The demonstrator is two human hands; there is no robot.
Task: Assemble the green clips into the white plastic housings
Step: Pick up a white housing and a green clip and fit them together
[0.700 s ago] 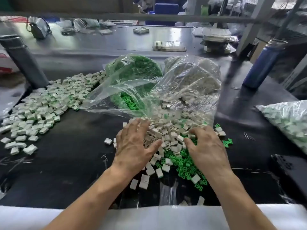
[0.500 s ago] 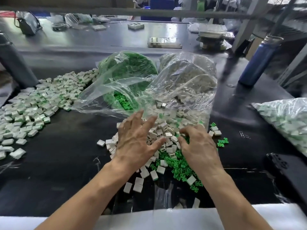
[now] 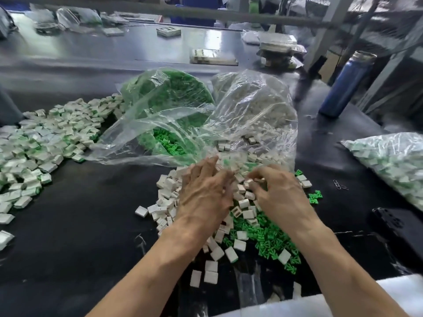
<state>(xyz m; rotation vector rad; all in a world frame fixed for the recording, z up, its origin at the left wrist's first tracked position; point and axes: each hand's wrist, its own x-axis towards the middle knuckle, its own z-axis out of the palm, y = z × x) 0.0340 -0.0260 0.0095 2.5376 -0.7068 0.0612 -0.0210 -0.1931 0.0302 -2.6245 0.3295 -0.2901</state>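
Palm-down, both hands (image 3: 242, 191) dig curled fingers into the white housings (image 3: 242, 203); grip unclear

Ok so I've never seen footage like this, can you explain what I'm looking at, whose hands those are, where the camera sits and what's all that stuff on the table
No machine here: a person works with bare hands, filmed by a wide-angle camera worn on their head, looking forward and down. The left hand and right hand are dug into a loose pile of white housings on a black table, fingers curled; motion blur hides whether either grips a piece. Loose green clips lie nearer the person. Behind are two open clear bags, one of green clips, one of white housings. At left lies a spread of white pieces with green showing, seemingly assembled. A blue bottle stands far right.
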